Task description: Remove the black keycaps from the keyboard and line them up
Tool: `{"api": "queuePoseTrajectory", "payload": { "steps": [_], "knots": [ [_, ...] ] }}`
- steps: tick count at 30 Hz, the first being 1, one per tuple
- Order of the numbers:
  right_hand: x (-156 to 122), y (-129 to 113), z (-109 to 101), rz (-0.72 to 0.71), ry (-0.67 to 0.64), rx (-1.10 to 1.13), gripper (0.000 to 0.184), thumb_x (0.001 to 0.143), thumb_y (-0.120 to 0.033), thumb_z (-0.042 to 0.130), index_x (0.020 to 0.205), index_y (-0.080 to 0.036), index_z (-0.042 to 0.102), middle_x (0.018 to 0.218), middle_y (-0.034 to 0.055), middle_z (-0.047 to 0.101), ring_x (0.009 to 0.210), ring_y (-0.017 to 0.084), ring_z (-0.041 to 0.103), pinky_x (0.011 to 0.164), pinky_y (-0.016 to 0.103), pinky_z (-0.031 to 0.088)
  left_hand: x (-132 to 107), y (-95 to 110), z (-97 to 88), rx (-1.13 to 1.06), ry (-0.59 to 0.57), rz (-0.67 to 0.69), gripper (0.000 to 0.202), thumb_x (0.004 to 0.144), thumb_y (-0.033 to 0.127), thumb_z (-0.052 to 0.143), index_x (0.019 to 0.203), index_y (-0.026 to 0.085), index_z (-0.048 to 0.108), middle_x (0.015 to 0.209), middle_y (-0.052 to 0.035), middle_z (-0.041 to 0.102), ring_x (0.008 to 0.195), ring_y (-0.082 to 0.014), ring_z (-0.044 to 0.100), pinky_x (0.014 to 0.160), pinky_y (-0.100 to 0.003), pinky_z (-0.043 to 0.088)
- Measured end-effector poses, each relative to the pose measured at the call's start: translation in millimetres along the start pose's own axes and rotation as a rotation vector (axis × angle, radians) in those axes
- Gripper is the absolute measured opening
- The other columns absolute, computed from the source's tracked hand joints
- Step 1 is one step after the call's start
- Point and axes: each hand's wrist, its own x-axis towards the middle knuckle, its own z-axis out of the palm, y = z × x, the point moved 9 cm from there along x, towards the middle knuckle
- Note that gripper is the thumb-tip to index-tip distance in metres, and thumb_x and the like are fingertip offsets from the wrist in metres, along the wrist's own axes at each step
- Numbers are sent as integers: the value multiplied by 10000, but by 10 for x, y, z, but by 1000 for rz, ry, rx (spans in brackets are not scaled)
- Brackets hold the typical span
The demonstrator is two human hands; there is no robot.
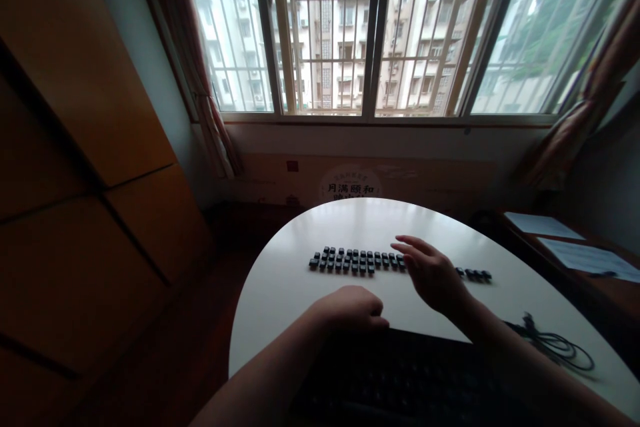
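Several rows of small square black keycaps (355, 260) lie centred on the smooth white round table (280, 300); right hand (433, 275) flat-open, empty, over them; left hand (350, 310) curled at the dark keyboard (400, 380), contents indeterminate.

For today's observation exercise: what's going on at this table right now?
A person is at a white table. Their right hand, fingers spread, reaches over rows of loose black keycaps. Their left hand rests curled at the far edge of a dark keyboard. A cable lies to the right.

Left grip (350, 310) curled, knuckles up; right grip (433, 273) palm down, fingers extended, pointing left.
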Motion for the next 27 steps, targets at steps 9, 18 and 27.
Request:
{"api": "queuePoseTrajectory", "payload": {
  "steps": [9,18,27],
  "knots": [
    [-524,88,-617,571,-89,560,507,967,-624,422,870,-200,683,489,-4,553,392,153,548,370,248,430,43,0,25,42,-3,18,334,911,479,517,930,197,695,838,-62,691,699,-197,598,595,-290,417],
    [-1074,-4,-129,605,-153,990,283,915,-443,652,1064,-224,552,935,56,669,607,157,653,517,270,531,89,16,17,25,-4,31,337,924,479,510,886,191,681,809,-53,677,653,-168,564,591,-281,394],
    [-1314,-50,307,660,-336,998,342,989,-537,471,930,-201,494,623,-55,428,515,107,397,472,214,308,118,23,20,37,-3,52,345,925,477,499,861,189,678,786,-45,670,652,-170,562,577,-275,372]
  ]
}}
